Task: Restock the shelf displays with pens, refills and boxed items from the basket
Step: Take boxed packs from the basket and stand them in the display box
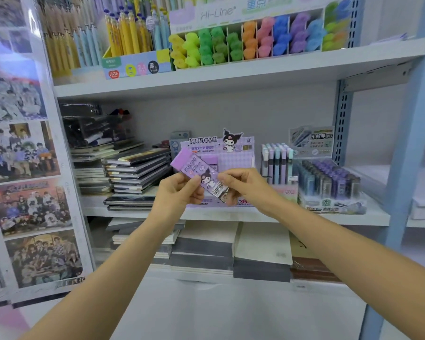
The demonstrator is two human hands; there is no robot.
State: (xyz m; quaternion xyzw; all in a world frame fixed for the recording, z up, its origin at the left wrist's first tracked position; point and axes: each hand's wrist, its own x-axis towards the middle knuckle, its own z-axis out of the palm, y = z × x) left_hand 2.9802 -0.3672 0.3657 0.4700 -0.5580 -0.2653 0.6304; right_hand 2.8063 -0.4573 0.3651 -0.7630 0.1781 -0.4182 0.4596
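Two hands hold one box [194, 169] in the air, over the front edge of the middle shelf [329, 217] and just before the Kuromi display [233, 157].

- Left hand [179, 192]: fingers curled, pinching the box's lower long side.
- Right hand [245, 186]: fingers curled, pinching the box's low end by the barcode.
- Box: flat, long, purple. It is tilted, with the high end toward the upper left. "KUROMI" is printed along its face, with a cartoon figure below and a white barcode at the low right end.
- Display: stands mid-shelf near the front edge, with its header card upright at the back. Its tray is partly hidden by the box and hands.
- Left of display: slanted notebooks [138, 173], close alongside.
- Right of display: pens [276, 163] just beside it, then a tray of refills [329, 184] reaching toward the shelf's right end.
- Room: open space above the display up to the upper shelf [231, 78]. The front edge is free on either side of the arms.
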